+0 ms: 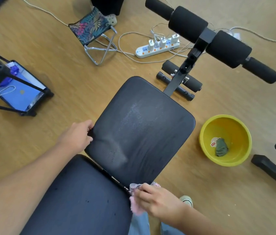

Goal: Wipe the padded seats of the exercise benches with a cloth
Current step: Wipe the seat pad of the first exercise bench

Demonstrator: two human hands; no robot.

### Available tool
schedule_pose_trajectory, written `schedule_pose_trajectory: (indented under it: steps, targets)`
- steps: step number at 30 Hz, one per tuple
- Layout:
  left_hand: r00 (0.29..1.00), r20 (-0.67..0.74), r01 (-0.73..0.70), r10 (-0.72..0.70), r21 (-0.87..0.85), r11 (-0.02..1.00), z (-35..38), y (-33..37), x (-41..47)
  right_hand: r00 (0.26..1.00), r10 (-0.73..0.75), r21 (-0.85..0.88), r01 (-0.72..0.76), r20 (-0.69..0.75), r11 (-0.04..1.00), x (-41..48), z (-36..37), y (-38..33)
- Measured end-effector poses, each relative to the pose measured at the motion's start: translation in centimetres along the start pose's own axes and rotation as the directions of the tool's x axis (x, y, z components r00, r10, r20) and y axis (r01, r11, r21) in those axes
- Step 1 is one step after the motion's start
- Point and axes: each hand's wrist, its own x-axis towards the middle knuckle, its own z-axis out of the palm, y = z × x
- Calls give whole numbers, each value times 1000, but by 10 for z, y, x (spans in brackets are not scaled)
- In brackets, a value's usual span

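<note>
Item: pink, soft, limp terry cloth (136, 203), light; I bunch it in my right hand (157, 200), grip clenched on it at the black padded vinyl seat's (140, 133) near corner. Left hand (77, 136) clasps the slick, damp seat's edge.

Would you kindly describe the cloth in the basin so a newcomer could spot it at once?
Start at the black bench seat pad and look to the floor on its right, where a yellow basin sits. The crumpled dark green cloth lies inside it, unlike the pink cloth held at the pad's corner.
</note>
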Motion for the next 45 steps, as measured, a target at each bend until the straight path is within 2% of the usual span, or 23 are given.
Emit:
schedule_pose_trajectory:
  steps: [1,2,3,4,6,7,8,10,11,12,13,15,17,19,22,25,29,32,34,35,39,42,45]
  targets:
    - [1000,-1,-4,4,3,1000,0,0,1,997,-67,-12,68,47,998,-3,-1,7]
    - [1000,-3,-8,8,1,1000,0,-1,2,998,-59,-3,59,36,998,-2,-9,21]
    - [1000,-5,-10,10,-5,1000,1,-2,3,998,40,15,-39,-48,999,3,-22,41]
    - [1000,-4,-10,10,-17,1000,1,-3,3,959,225,49,-219,-174,974,9,-36,65]
    - [1000,1,-17,17,-48,999,0,-6,4,693,608,127,-613,-388,780,17,-67,114]
    - [1000,5,-25,25,-65,998,0,-7,4,577,703,158,-715,-417,681,20,-76,124]
    - [999,4,-37,38,-80,996,0,-8,4,550,727,158,-743,-411,651,24,-75,123]
    - [999,-2,-55,55,-121,991,-2,-9,3,653,697,150,-689,-295,709,40,-60,88]
    - [998,-1,-60,60,-143,988,-3,-11,3,765,616,158,-595,-190,788,43,-46,61]
    - [998,-2,-67,68,-164,984,-3,-13,3,886,454,101,-445,-98,890,46,-32,35]
    - [997,-3,-74,75,-180,981,-4,-15,3,962,272,52,-271,-7,961,49,-19,14]
    - [996,5,-82,86,-223,971,-5,-20,3,982,87,12,-90,166,996,60,-4,-5]
    - [997,22,-63,74,-312,948,-5,-27,4,974,-21,-26,27,228,999,89,0,-6]
    - [996,61,-27,58,-429,903,-7,-34,7,942,-62,-151,117,330,982,124,0,-6]
    - [992,112,16,57,-565,825,-13,-51,10,918,-132,-176,211,375,962,156,-3,-1]
    - [1000,13,13,-7,-557,831,-20,-63,13,918,-216,-159,281,334,946,164,-10,3]
    - [992,5,108,-129,-576,810,-25,-78,16,962,-48,-131,86,268,988,218,-11,2]
    - [984,12,153,-179,-579,801,-27,-81,18,937,-33,-182,102,347,978,279,8,4]
    - [975,-53,141,-217,-605,784,-30,-76,19,885,-13,-225,133,466,965,306,7,4]
    - [970,-87,128,-229,-620,774,-31,-72,19,884,11,-242,116,468,963,316,1,8]
    - [974,-178,-3,-138,-624,781,-40,-53,22,888,233,-289,-121,396,950,326,-37,86]
    - [998,-42,-3,-35,-678,735,-45,-33,25,884,358,-287,-274,302,918,317,-70,150]
    - [980,164,13,108,-604,797,-39,-11,26,858,449,-263,-386,250,884,317,-93,192]
